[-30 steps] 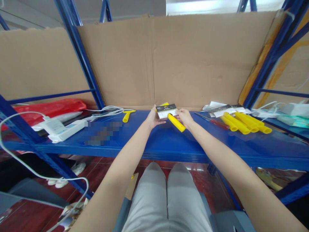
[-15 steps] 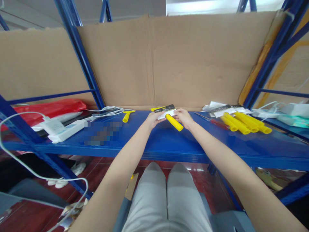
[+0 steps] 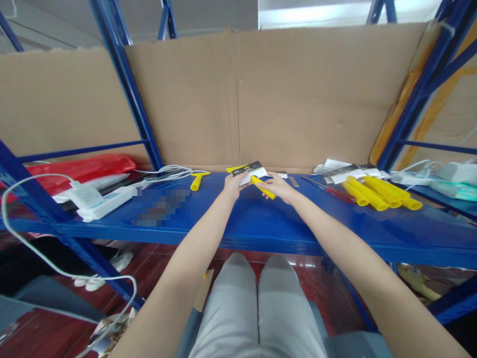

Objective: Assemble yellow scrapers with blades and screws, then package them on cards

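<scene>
My left hand (image 3: 233, 184) is closed on the left side of a black-and-white card (image 3: 254, 173) above the blue shelf (image 3: 257, 219). A yellow tube-like handle (image 3: 267, 192) slants down to the right from the card's lower edge. Around that handle my right hand (image 3: 278, 187) is closed, its fingers partly hidden. Behind the card lies another yellow piece (image 3: 235, 169), with a small white-and-black item (image 3: 278, 175) and a thin flat strip (image 3: 294, 182) to its right.
Several yellow handles with cards (image 3: 380, 191) lie at the right, beside a red-handled tool (image 3: 340, 194). A yellow T-shaped piece (image 3: 196, 181), white cables (image 3: 173, 171) and a power strip (image 3: 108, 202) are at the left. Cardboard (image 3: 305, 94) stands behind.
My right hand has moved from the card's right edge down onto the yellow handle. The card has shifted slightly left, and the thin strip behind has come into view.
</scene>
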Motion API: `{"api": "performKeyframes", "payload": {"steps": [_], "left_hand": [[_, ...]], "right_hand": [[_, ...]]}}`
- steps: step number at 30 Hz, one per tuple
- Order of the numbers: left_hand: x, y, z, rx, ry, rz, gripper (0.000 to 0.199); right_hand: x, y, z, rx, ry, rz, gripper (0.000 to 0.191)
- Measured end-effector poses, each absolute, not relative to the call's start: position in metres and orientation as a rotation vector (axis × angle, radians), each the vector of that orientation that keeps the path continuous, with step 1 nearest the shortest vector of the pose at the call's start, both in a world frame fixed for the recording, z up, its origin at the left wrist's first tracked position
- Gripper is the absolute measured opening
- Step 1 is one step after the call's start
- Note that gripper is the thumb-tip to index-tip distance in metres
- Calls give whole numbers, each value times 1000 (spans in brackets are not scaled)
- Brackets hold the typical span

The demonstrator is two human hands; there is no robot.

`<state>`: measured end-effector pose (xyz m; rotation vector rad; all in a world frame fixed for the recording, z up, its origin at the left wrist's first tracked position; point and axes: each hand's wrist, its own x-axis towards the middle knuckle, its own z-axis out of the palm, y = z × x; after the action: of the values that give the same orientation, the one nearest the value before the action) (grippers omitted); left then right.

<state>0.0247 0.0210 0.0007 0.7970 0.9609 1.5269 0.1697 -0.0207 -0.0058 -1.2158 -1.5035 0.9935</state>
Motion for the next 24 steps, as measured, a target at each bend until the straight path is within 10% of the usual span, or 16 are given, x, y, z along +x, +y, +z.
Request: {"api": "performKeyframes", "payload": {"steps": [11, 24], "left_hand": [[20, 28, 0, 742, 1020, 1613, 20], [13, 34, 3, 645, 1140, 1742, 22]], "right_hand": [[169, -23, -2, -1264, -1487, 1007, 71], [176, -27, 6, -1296, -1671, 1007, 17]]}}
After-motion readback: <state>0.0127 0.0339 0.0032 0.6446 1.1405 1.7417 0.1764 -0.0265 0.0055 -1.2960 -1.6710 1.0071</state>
